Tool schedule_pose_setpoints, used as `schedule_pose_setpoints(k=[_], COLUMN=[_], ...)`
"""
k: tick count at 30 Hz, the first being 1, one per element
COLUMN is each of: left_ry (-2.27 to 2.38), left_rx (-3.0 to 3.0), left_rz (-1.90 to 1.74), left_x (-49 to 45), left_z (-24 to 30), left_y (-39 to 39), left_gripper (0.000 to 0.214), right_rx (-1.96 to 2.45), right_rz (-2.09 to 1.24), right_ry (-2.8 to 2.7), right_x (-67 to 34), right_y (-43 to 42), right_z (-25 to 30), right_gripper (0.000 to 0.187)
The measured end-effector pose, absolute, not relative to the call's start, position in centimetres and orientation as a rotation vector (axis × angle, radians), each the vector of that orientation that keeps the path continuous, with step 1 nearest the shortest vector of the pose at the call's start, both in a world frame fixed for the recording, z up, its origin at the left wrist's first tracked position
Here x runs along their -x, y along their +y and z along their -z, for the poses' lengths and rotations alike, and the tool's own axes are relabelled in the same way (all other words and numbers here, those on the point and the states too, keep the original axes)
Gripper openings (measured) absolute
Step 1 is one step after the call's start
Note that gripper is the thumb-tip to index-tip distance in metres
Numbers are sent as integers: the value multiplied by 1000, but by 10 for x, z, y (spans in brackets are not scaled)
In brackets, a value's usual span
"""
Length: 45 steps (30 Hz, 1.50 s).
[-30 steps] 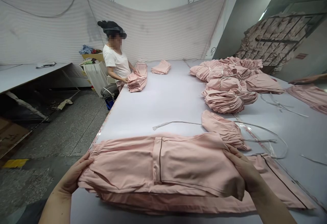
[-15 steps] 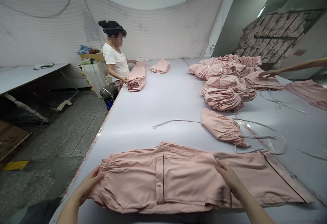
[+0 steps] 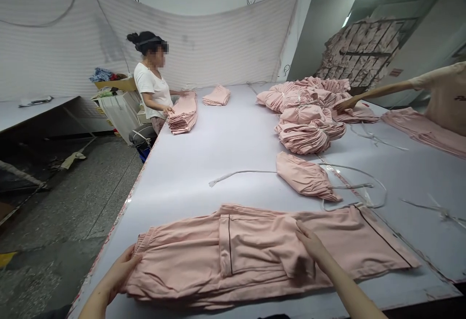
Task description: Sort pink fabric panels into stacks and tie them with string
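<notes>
In the head view, pink trousers [image 3: 255, 253] lie flat on the near part of the white tabletop [image 3: 225, 149]. The left hand [image 3: 122, 270] holds their waistband end, fingers curled on the cloth. The right hand [image 3: 309, 243] presses flat on the trousers, fingers open, gripping nothing.

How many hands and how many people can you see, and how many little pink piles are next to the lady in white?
The wearer's hands: 2, left hand and right hand
Co-workers: 2, person in white and reaching arm
Pink stacks beside that person: 2, and
Total: 6
</notes>
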<state>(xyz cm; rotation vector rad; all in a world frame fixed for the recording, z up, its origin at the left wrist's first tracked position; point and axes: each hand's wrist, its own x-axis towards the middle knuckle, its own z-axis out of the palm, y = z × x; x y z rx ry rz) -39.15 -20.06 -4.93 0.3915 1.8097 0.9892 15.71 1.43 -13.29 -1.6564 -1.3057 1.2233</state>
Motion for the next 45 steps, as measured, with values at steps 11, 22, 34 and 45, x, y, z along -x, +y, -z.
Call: schedule_pose_setpoints(k=[11,22,34,45], left_ry=[2633,2087,1837,2092], left_rx=[-934,-1897,-1807,-993], left_rz=[-370,-74,29,-507], left_x=[390,165,193,185], left_z=[47,129,103,127], left_y=[-175,-204,-198,-132], left_gripper=[53,48,48,60], right_rx=[1853,2309,2257,1471], right_rz=[-1054,-976,-820,-1224], right_ry=[-1610,-1742,-2109,-2350], right_x=[-163,-154,-186,-21], right_y=[9,-53,-49,-60], right_z=[138,140,127,87], right_gripper=[49,66,43,41])
